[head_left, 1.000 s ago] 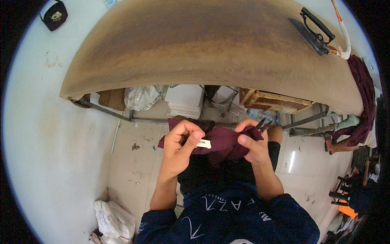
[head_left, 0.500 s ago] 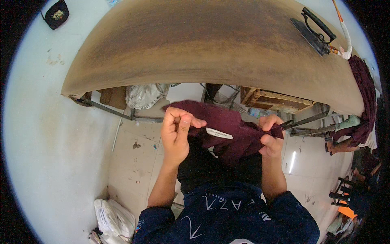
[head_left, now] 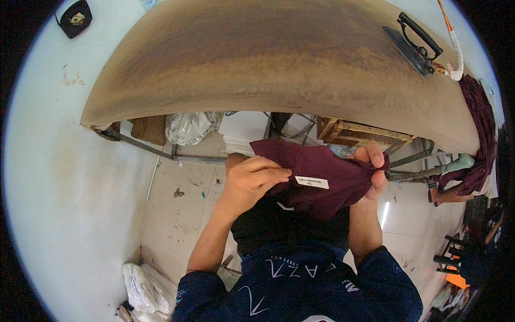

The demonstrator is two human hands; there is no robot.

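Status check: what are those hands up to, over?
Left grip pinching maroon cloth near white label; right grip holding the cloth's other side. Nothing covering label. Iron apart, on padded table.

Shows deep maroon on the cloth [head_left: 335, 166] between left hand [head_left: 249, 185] and right hand [head_left: 377, 185], with dark print on its white label [head_left: 312, 183]. Shows blotchy tan and brown on the table cover [head_left: 257, 59] beyond both hands, black on the iron handle [head_left: 421, 35] beyond the right one, navy with white motifs on the shirt [head_left: 327, 292] below them.

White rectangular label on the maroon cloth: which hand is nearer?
Left: your left hand holds the cloth just left of the label; your right hand grips the cloth's right end, farther off.
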